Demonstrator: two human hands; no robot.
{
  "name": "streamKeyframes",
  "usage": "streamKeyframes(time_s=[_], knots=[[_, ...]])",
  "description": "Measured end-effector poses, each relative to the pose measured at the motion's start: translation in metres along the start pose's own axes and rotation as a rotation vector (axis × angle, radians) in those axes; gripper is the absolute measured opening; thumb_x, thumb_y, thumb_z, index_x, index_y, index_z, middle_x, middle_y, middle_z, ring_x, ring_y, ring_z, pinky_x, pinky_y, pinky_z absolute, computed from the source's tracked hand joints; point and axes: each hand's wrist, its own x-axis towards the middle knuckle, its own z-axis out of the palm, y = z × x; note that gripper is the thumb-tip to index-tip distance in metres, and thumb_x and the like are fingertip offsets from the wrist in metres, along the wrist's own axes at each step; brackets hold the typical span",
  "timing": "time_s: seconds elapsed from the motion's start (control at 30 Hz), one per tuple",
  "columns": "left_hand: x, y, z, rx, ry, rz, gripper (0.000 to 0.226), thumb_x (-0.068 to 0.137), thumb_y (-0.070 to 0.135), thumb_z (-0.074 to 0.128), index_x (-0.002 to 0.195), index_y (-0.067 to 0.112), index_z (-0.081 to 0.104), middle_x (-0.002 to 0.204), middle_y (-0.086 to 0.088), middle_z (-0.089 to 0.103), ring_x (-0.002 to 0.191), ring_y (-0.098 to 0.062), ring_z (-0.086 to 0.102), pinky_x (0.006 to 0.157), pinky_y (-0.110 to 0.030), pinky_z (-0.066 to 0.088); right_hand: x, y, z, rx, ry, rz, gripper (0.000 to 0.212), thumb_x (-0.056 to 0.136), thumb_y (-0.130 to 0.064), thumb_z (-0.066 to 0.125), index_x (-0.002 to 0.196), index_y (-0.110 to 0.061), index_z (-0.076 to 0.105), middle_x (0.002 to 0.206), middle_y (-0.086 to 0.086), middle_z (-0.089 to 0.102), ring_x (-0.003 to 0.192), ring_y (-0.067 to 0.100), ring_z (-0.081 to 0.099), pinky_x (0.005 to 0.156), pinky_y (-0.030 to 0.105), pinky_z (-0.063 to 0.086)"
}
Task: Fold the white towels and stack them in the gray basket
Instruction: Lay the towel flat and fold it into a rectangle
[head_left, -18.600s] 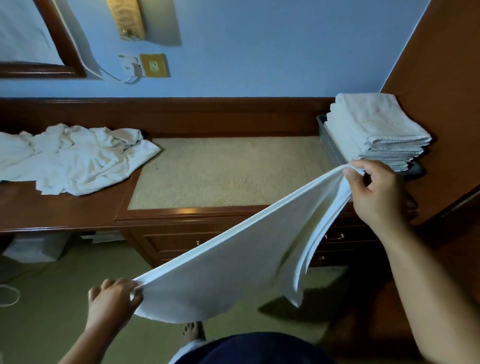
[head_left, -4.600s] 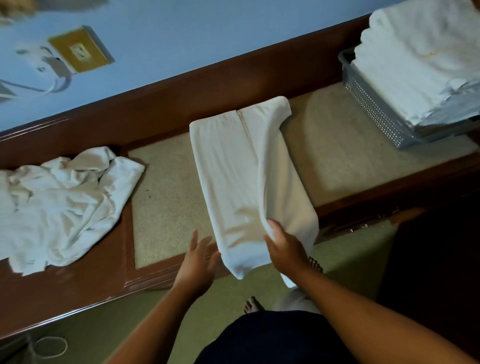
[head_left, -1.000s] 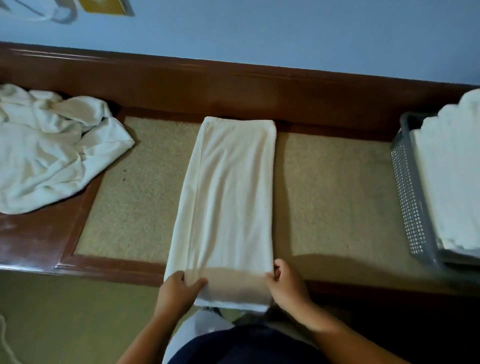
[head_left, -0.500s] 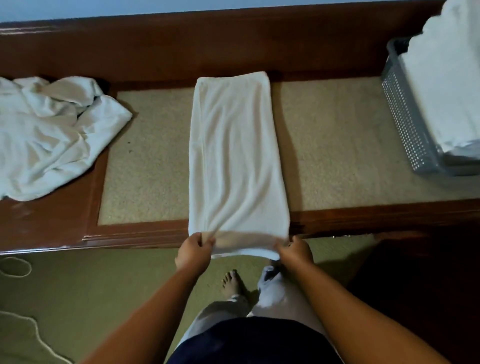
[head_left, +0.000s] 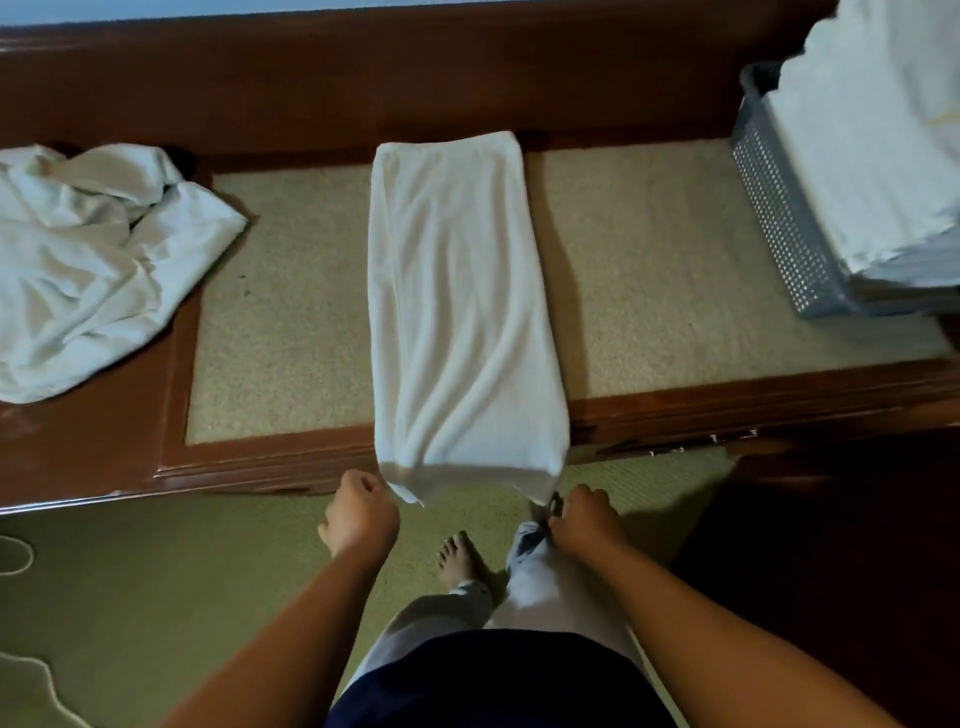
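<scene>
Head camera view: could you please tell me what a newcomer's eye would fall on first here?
First, the long folded towel lying across the middle of the dresser top, its near end overhanging the front edge, with the left hand and right hand curled at its corners. Next, the gray basket at far right, piled high with folded towels, and the crumpled white pile at left.

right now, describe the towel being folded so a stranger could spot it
On the wooden dresser, find the beige inset panel. The long towel lies across it, a narrow strip overhanging the front edge, unlike the crumpled pile left of it or the stack in the gray basket.
</scene>
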Motion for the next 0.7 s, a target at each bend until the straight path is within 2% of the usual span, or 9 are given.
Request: streamKeyframes(time_s=[0.07, 0.13, 0.23, 0.33, 0.43, 0.5, 0.6, 0.7], knots=[[-0.002, 0.002, -0.002, -0.03, 0.06, 0.071, 0.012, 0.092, 0.015, 0.045, 0.087, 0.024, 0.051, 0.093, 0.004, 0.06, 0.097, -0.027, 0.056, 0.098, -0.045, 0.03, -0.009, -0.003, -0.004, -0.041, 0.152, -0.07, 0.03, 0.093, -0.033, 0.058, 0.117, -0.016, 0.053, 0.126, 0.011, 0.048, 0.11, 0.031, 0.057, 0.092, 0.041, 0.048], [-0.004, 0.009, -0.003, -0.029, 0.114, 0.22, 0.01, 0.092, 0.013, 0.05, 0.095, 0.022, 0.055, 0.101, 0.005, 0.059, 0.101, -0.024, 0.054, 0.096, -0.044, 0.033, -0.013, -0.009, -0.01, 0.003, 0.355, -0.244, 0.021, 0.089, -0.024, 0.059, 0.108, -0.016, 0.054, 0.119, 0.01, 0.049, 0.103, 0.031, 0.055, 0.086, 0.04, 0.047], [-0.002, 0.033, -0.004, -0.069, 0.161, 0.368, 0.011, 0.095, 0.021, 0.056, 0.105, 0.02, 0.06, 0.103, 0.002, 0.063, 0.103, -0.025, 0.057, 0.094, -0.044, 0.04, -0.012, -0.021, -0.026, 0.051, 0.484, -0.494, 0.025, 0.078, -0.018, 0.066, 0.101, -0.018, 0.056, 0.112, 0.006, 0.048, 0.097, 0.029, 0.053, 0.079, 0.04, 0.045], [0.01, 0.074, -0.006, -0.137, 0.096, 0.257, 0.019, 0.096, 0.038, 0.056, 0.105, 0.021, 0.058, 0.101, 0.002, 0.063, 0.106, -0.029, 0.061, 0.096, -0.047, 0.046, -0.004, -0.038, -0.046, 0.064, 0.53, -0.612, 0.029, 0.073, -0.017, 0.064, 0.101, -0.019, 0.056, 0.112, 0.003, 0.047, 0.097, 0.029, 0.051, 0.081, 0.041, 0.046], [0.041, 0.114, -0.004, -0.046, 0.008, 0.031, 0.053, 0.088, 0.06, 0.057, 0.118, 0.016, 0.063, 0.117, -0.008, 0.066, 0.116, -0.036, 0.06, 0.099, -0.047, 0.048, 0.008, -0.052, -0.065, 0.064, 0.493, -0.627, 0.03, 0.077, -0.018, 0.066, 0.106, -0.021, 0.058, 0.117, 0.003, 0.048, 0.104, 0.028, 0.051, 0.088, 0.042, 0.045], [0.07, 0.131, -0.002, -0.053, -0.069, -0.035, 0.067, 0.077, 0.069, 0.056, 0.118, 0.017, 0.065, 0.118, -0.011, 0.067, 0.112, -0.037, 0.062, 0.097, -0.05, 0.051, 0.017, -0.058, -0.077, 0.091, 0.448, -0.639, 0.03, 0.081, -0.02, 0.066, 0.11, -0.021, 0.057, 0.12, 0.003, 0.047, 0.108, 0.027, 0.05, 0.093, 0.043, 0.045], [0.13, 0.126, 0.012, -0.149, -0.076, -0.054, 0.07, 0.059, 0.069, 0.056, 0.104, 0.017, 0.068, 0.105, -0.011, 0.071, 0.098, -0.036, 0.067, 0.087, -0.053, 0.057, 0.027, -0.06, -0.092, 0.102, 0.433, -0.678, 0.029, 0.083, -0.021, 0.065, 0.111, -0.021, 0.058, 0.12, 0.003, 0.048, 0.11, 0.026, 0.051, 0.095, 0.043, 0.046], [0.119, 0.15, -0.014, -0.198, -0.116, -0.122, 0.066, 0.05, 0.053, 0.07, 0.098, 0.008, 0.069, 0.097, -0.013, 0.071, 0.09, -0.034, 0.069, 0.085, -0.047, 0.06, 0.041, -0.062, -0.111, 0.107, 0.404, -0.691, 0.029, 0.082, -0.02, 0.065, 0.11, -0.019, 0.059, 0.118, 0.003, 0.05, 0.11, 0.025, 0.051, 0.093, 0.042, 0.046]])
